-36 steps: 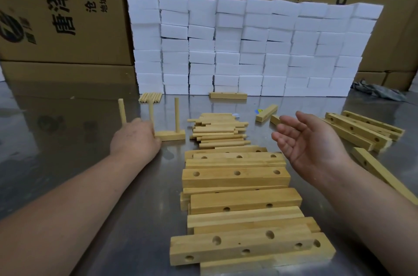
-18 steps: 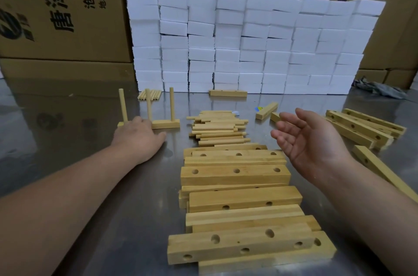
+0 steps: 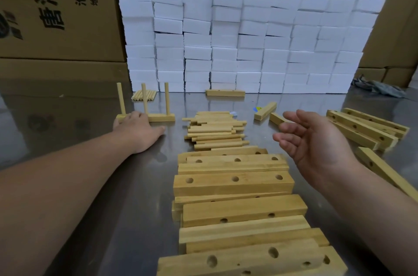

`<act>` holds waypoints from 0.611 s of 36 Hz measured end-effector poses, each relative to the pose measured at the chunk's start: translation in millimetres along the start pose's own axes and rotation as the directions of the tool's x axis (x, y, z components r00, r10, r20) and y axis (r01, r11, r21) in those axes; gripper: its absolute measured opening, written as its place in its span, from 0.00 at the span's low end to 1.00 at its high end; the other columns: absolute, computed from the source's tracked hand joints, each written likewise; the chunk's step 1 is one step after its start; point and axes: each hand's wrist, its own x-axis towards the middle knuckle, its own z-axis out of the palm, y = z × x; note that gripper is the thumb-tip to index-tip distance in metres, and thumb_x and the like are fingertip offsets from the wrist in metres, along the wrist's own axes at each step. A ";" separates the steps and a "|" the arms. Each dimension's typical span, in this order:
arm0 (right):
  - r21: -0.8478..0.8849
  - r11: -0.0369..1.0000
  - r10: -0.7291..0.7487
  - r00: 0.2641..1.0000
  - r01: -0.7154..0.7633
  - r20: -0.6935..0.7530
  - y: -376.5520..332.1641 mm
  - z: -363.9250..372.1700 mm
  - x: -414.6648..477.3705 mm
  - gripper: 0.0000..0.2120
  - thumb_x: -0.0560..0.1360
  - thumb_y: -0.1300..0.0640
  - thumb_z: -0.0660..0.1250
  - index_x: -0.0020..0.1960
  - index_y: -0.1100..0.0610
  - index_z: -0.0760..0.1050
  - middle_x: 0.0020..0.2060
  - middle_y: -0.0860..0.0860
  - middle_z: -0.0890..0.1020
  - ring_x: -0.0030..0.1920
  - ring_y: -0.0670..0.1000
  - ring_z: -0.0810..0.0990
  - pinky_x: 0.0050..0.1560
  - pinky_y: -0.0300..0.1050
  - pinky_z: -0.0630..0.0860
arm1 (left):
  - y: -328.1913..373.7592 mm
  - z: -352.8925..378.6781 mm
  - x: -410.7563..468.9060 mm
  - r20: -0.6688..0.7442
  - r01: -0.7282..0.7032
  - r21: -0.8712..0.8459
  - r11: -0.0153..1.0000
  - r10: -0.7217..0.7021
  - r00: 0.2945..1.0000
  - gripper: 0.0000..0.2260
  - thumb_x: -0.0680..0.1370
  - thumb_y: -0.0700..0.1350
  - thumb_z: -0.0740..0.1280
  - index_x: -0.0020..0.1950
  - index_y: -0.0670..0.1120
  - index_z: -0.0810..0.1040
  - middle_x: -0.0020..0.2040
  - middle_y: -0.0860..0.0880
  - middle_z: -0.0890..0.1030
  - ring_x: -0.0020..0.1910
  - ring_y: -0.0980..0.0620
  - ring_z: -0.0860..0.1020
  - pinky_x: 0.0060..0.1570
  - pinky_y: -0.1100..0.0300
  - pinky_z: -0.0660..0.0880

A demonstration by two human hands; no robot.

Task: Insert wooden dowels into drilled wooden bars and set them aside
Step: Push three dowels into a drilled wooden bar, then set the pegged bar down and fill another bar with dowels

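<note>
On the grey steel table (image 3: 67, 117), left of centre: one pale wooden bar (image 3: 161, 117) bearing three upright round wooden dowels (image 3: 167, 99). The left hand (image 3: 135, 131) lies flat, fingers touching the bar. The right hand (image 3: 316, 140) hovers with its palm spread, empty. Between the hands: a loose dowel pile (image 3: 214, 131) and stacked drilled wooden bars (image 3: 233, 183).

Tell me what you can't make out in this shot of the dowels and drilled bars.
Head view only.
Doweled bar: part of it is hidden behind the left hand.
Nearest drilled bar: cut off by the bottom edge.
Blue-and-yellow scrap by the short block: too small to identify.
Cardboard boxes: lettering cut off by the top edge.
</note>
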 end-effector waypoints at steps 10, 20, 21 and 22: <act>-0.047 0.999 0.025 1.000 -0.025 0.000 5.2 0.2 -0.4 0.09 0.79 0.57 0.58 0.48 0.60 0.74 0.24 0.49 0.78 0.25 0.47 0.79 0.25 0.35 0.74 | -1.7 1.3 2.0 -0.015 0.018 0.002 1.000 -0.018 1.000 0.31 0.76 0.64 0.50 0.71 0.45 0.64 0.72 0.45 0.63 0.71 0.45 0.60 0.68 0.43 0.55; -0.274 0.962 -0.018 0.996 -0.007 -0.089 11.2 -2.6 10.4 0.05 0.77 0.59 0.62 0.45 0.57 0.75 0.25 0.50 0.79 0.24 0.47 0.79 0.22 0.34 0.72 | 4.0 -12.1 -16.9 -0.295 -0.131 -0.130 0.983 0.087 0.951 0.18 0.79 0.50 0.55 0.65 0.44 0.70 0.62 0.44 0.73 0.60 0.44 0.70 0.58 0.49 0.66; -0.338 0.941 -0.039 0.995 0.007 -0.087 12.8 -3.3 11.4 0.05 0.77 0.59 0.62 0.45 0.57 0.75 0.28 0.51 0.79 0.24 0.47 0.78 0.22 0.35 0.72 | 5.0 -14.1 -20.1 -0.323 -0.156 -0.139 0.978 0.104 0.941 0.16 0.79 0.49 0.55 0.62 0.44 0.72 0.59 0.44 0.75 0.57 0.44 0.71 0.55 0.50 0.67; -0.400 0.916 -0.054 0.995 0.016 -0.085 14.3 -4.4 11.8 0.05 0.77 0.58 0.62 0.45 0.56 0.76 0.30 0.52 0.79 0.25 0.46 0.78 0.22 0.35 0.71 | 6.0 -15.7 -23.7 -0.339 -0.182 -0.151 0.972 0.122 0.933 0.14 0.79 0.47 0.55 0.59 0.44 0.74 0.55 0.45 0.76 0.53 0.45 0.72 0.51 0.51 0.68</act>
